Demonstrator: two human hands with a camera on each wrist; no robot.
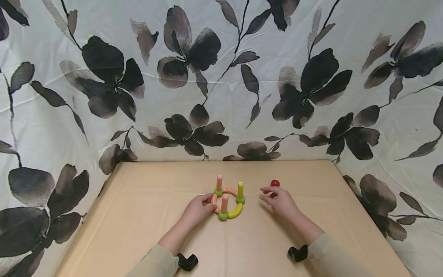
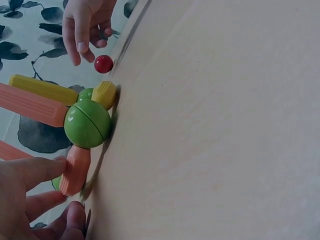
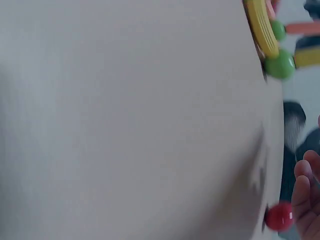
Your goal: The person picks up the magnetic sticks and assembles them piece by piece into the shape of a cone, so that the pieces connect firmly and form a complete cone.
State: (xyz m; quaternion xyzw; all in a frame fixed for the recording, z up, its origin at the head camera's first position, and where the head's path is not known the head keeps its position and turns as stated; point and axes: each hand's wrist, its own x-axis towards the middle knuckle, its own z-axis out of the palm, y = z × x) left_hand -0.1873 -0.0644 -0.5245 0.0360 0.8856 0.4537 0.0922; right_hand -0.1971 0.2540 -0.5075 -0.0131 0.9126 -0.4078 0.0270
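On the table stands a toy frame made of several pieces. Green balls (image 1: 223, 216) join curved rods, two salmon and one yellow (image 1: 236, 211), into a ring. From the balls rise two salmon straight rods (image 1: 219, 182) and a yellow straight rod (image 1: 240, 189). At the ring's left side my left hand (image 1: 198, 207) pinches a salmon curved rod (image 2: 76, 172) between thumb and fingers. My right hand (image 1: 282, 201) hovers apart from the frame, its fingers loosely bent and holding nothing. A red ball (image 1: 275, 183) lies on the table just beyond the right fingers.
The tan tabletop (image 1: 138, 215) meets a floral cloth (image 1: 242, 96) along its back edge. Black wrist devices (image 1: 188, 262) sit at both sleeve cuffs.
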